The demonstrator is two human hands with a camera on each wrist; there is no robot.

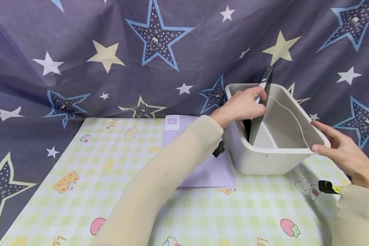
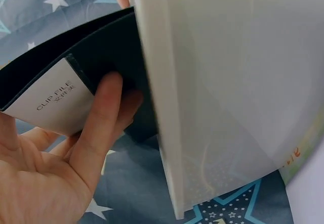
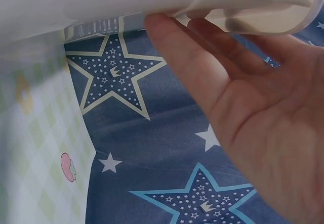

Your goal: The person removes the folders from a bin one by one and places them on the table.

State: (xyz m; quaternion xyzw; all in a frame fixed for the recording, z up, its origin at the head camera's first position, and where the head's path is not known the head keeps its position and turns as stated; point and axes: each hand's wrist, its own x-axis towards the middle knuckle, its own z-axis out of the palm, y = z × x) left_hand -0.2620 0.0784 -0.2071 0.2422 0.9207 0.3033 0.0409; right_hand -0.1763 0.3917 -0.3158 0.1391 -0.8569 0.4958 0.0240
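My left hand [image 1: 246, 104] reaches over the left side of a light grey plastic bin [image 1: 265, 162] and grips a black file folder [image 1: 268, 76]. The folder stands tilted on its edge, its lower part inside the bin. In the left wrist view, the fingers curl about the folder [image 2: 121, 52] beside its white label [image 2: 55, 95], which reads "CLIP FILE". My right hand [image 1: 347, 150] touches the bin's right front corner, thumb and fingers spread and fairly straight against the rim. In the right wrist view, its fingertips meet the bin's outer wall [image 3: 126, 4].
A purple folder [image 1: 207, 172] lies flat on the checked tablecloth [image 1: 117, 201], left of the bin and partly under my left sleeve. A dark star-patterned cloth [image 1: 200, 44] hangs behind the table.
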